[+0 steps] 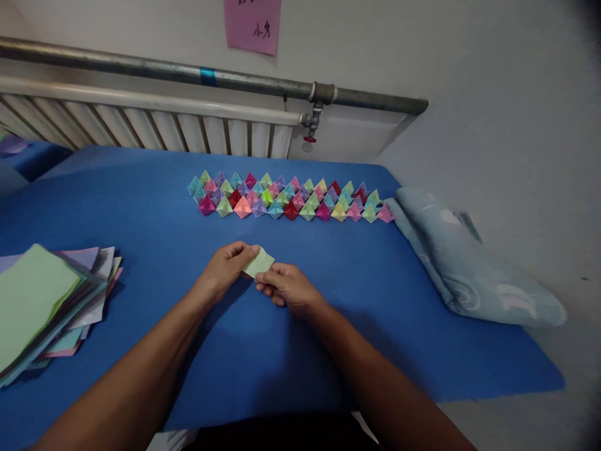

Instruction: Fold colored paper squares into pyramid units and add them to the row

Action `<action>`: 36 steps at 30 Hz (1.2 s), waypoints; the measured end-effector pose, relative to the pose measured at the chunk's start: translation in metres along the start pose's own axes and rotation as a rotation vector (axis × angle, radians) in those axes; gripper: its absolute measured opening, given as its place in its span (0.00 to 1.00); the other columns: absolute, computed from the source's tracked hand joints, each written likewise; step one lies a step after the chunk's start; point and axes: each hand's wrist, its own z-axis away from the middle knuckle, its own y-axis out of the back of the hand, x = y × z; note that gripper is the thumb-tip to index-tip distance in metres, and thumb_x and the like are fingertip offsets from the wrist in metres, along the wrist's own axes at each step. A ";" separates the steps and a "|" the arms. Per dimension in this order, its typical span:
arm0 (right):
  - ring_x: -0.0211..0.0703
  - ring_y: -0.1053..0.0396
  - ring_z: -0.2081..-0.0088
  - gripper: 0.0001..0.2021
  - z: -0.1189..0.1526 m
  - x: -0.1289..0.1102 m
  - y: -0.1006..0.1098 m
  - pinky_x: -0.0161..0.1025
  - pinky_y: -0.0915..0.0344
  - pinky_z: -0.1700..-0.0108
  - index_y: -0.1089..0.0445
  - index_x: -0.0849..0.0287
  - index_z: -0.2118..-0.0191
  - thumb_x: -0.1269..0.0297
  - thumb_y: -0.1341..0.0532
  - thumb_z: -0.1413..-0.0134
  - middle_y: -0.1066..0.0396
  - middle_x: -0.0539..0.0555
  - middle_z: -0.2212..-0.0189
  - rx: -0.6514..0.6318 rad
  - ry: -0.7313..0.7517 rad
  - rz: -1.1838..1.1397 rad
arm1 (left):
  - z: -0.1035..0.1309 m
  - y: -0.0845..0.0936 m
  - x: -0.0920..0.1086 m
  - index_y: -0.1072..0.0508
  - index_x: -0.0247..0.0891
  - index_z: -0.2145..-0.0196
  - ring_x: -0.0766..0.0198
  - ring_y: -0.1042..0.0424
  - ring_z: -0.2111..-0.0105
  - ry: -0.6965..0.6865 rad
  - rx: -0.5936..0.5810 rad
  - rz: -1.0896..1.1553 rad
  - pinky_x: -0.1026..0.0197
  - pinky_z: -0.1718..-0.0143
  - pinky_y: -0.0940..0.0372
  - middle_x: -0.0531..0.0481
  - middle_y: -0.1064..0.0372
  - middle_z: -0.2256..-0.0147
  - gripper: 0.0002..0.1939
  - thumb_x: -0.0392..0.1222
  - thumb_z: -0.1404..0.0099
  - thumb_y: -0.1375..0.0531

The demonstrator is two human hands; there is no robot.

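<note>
A small piece of pale green paper (258,263), apparently folded, is held between both hands above the blue surface. My left hand (230,266) pinches its upper left side between thumb and fingers. At the lower right edge, my right hand (286,285) grips the same paper, its fingers curled under. Beyond the hands stand rows of small folded paper pieces (291,210) in pink, green, red, blue and yellow, with pointed tops. The fingers partly cover the held paper, so its far folds are hidden.
A stack of coloured paper sheets (40,300) lies at the left on the blue table covering (154,213). On the right rests a folded light blue blanket (464,263). Behind are a white radiator (154,128), a metal pipe (141,67) and a red-handled valve (310,139).
</note>
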 end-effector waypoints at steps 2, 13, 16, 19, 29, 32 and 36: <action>0.27 0.43 0.83 0.06 0.000 0.000 -0.001 0.26 0.55 0.86 0.33 0.61 0.77 0.70 0.36 0.55 0.31 0.47 0.80 0.003 0.005 -0.002 | 0.000 0.000 -0.001 0.32 0.36 0.79 0.70 0.42 0.81 -0.041 0.019 -0.037 0.66 0.78 0.47 0.56 0.38 0.82 0.19 0.56 0.50 0.33; 0.27 0.45 0.84 0.06 0.001 0.001 -0.003 0.27 0.55 0.86 0.33 0.61 0.77 0.70 0.37 0.54 0.32 0.46 0.81 0.014 0.013 0.043 | 0.002 0.003 0.003 0.30 0.36 0.78 0.69 0.40 0.79 -0.028 0.012 -0.066 0.65 0.76 0.46 0.55 0.35 0.80 0.20 0.56 0.52 0.32; 0.27 0.44 0.84 0.06 0.002 0.000 -0.004 0.27 0.55 0.86 0.33 0.61 0.78 0.71 0.37 0.53 0.33 0.46 0.81 0.010 0.017 0.058 | 0.003 0.001 0.003 0.31 0.37 0.80 0.70 0.42 0.81 -0.030 0.057 -0.031 0.65 0.77 0.48 0.56 0.37 0.82 0.18 0.54 0.53 0.32; 0.26 0.45 0.84 0.07 0.002 0.000 -0.004 0.26 0.56 0.87 0.34 0.61 0.78 0.71 0.38 0.52 0.32 0.46 0.81 0.002 0.012 0.045 | 0.002 0.002 0.001 0.30 0.37 0.80 0.70 0.42 0.81 -0.029 0.068 -0.020 0.65 0.78 0.49 0.56 0.37 0.83 0.17 0.52 0.53 0.33; 0.27 0.44 0.83 0.11 0.006 -0.001 -0.002 0.26 0.55 0.86 0.33 0.61 0.76 0.65 0.40 0.44 0.33 0.47 0.81 -0.066 -0.075 0.114 | -0.004 0.005 0.000 0.32 0.36 0.80 0.71 0.41 0.81 0.065 0.023 -0.050 0.66 0.78 0.47 0.55 0.36 0.82 0.17 0.52 0.53 0.33; 0.28 0.43 0.82 0.14 0.010 -0.001 0.007 0.27 0.52 0.83 0.34 0.60 0.78 0.59 0.40 0.44 0.36 0.46 0.83 -0.045 0.002 0.291 | -0.005 0.009 0.002 0.33 0.36 0.82 0.72 0.44 0.84 0.102 0.001 -0.074 0.67 0.82 0.49 0.56 0.40 0.85 0.17 0.50 0.55 0.32; 0.33 0.40 0.77 0.10 0.013 0.004 0.023 0.31 0.41 0.74 0.35 0.58 0.75 0.59 0.38 0.47 0.37 0.46 0.79 0.244 0.534 0.493 | -0.004 0.013 0.003 0.32 0.35 0.81 0.71 0.42 0.85 0.173 -0.052 -0.104 0.68 0.86 0.49 0.55 0.39 0.85 0.16 0.49 0.55 0.33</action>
